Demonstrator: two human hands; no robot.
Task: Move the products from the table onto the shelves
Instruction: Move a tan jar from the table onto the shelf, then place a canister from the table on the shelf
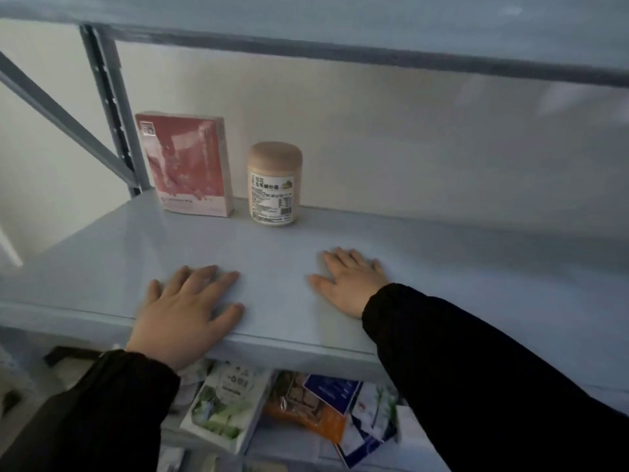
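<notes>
Unreadable blurred print on jar (274, 158)

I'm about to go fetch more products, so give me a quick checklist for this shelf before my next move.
1. Left hand free: ok, it lies flat on the shelf and holds nothing.
2. Right hand free: ok, it lies flat on the shelf and holds nothing.
3. Pink box stable: ok, it stands upright at the back left.
4. Jar stable: ok, it stands upright with its lid on, just right of the box.
5. Room for more: ok, the shelf is bare to the right of the jar.
6. Products left to move: cannot tell. Packets lie below this shelf, but what they rest on is unclear.
</notes>
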